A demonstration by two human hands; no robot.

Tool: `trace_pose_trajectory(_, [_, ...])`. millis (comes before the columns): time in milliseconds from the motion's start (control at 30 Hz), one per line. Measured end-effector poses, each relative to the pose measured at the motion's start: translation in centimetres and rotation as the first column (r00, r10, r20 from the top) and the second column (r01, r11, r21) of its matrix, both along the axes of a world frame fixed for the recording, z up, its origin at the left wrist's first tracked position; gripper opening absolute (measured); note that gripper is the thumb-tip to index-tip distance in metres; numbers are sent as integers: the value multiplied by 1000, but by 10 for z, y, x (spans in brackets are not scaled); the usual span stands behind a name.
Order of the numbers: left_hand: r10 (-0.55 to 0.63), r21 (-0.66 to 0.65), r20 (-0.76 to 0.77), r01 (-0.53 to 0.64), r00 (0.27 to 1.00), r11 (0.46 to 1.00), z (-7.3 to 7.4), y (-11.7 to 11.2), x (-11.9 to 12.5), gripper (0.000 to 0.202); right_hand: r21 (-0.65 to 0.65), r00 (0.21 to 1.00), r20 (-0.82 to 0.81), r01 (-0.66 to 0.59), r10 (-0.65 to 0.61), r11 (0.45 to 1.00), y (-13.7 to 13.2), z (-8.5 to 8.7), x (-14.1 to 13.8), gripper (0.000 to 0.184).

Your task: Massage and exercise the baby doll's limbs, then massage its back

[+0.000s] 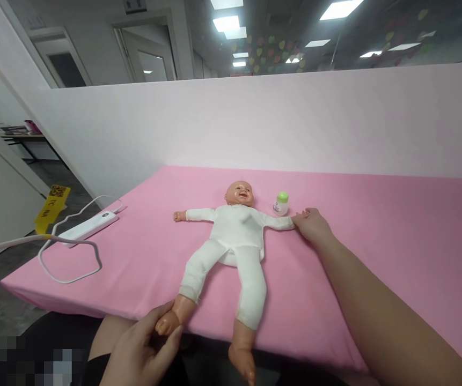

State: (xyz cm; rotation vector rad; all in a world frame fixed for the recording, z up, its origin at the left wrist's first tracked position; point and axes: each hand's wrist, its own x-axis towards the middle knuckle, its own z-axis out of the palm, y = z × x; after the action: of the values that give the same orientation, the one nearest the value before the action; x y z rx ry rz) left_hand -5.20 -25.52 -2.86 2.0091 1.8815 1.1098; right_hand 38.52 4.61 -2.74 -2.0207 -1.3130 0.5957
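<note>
- Nearest the camera, at the bottom edge, the left hand [144,348] curls loosely around one bare foot of a baby doll [231,241]. The fingers and thumb wrap the foot in a half-closed grip, just past the front edge of the table.
- The doll's other bare foot hangs over the same edge, untouched, just to the right of the held one.
- The doll lies on its back on a pink table cover [395,241], head pointing away, arms spread wide, legs splayed. It wears a white long-sleeved suit.
- Further in, the right forearm stretches across the cover from the lower right. The right hand [313,224] rests at the end of the doll's outstretched arm, fingers gently closed over the doll's small hand.
- Just beyond that hand, beside the doll's head, a small white bottle with a green cap [281,203] stands upright.
- Over on the left of the cover lies a slim white device [88,227] with a looping white cable [72,268].
- A pale partition wall [295,123] rises behind the table.
</note>
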Motion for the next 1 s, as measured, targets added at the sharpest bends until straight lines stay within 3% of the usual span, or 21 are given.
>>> trace_pose_trajectory(133, [-10,-11,64,11,998,1000,8,7,2,36,223,995,-102,4,19,975,-12,12,-15,74])
trace_pose_trajectory(233, [9,-22,136,-6,991,1000,21,23,7,42,464,990,-83,-66,118,884,-31,25,-44,74])
trace_pose_trajectory(300, [32,-36,153,-27,988,999,29,38,13,45,541,972,-60,-160,228,825,-44,30,-69,67])
trace_pose_trajectory(400, [36,-37,135,-31,990,999,37,65,24,47,514,916,24,-355,401,781,-61,30,-104,40])
trace_pose_trajectory(500, [-31,-34,124,36,992,999,40,93,33,45,492,815,246,-571,525,657,-70,26,-123,16])
trace_pose_trajectory(600, [-68,-41,161,76,985,996,41,114,40,42,461,699,446,-715,560,525,-71,25,-128,21])
trace_pose_trajectory(667, [-80,-52,205,93,975,994,41,123,44,41,417,639,526,-769,561,485,-71,25,-127,31])
trace_pose_trajectory(833, [-104,-73,243,125,965,990,41,128,49,43,366,590,575,-805,567,467,-71,26,-122,43])
trace_pose_trajectory(900, [-92,-69,227,110,969,992,40,121,47,44,402,636,536,-771,556,494,-70,24,-123,41])
trace_pose_trajectory(1000, [-52,-40,194,61,980,997,40,101,41,45,466,748,405,-664,526,585,-66,23,-123,28])
